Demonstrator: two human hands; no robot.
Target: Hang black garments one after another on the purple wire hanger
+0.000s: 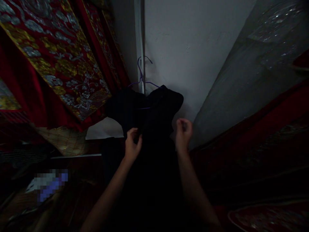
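A black short-sleeved garment hangs on a thin purple hanger, its hook up by a narrow upright pole. My left hand is at the front of the garment, below the neck opening, its fingers curled around dark cloth. Just off the garment's right side is my right hand, slightly blurred, with thumb and fingers drawn together in a ring. Whatever it may hold is too dark to make out. The lower part of the garment fades into deep shadow.
Red cloth with gold and silver embroidery hangs at the left. A pale wall stands behind. Translucent plastic sheeting slopes over the right side, above more red embroidered cloth. A pixelated white and blue item lies at lower left.
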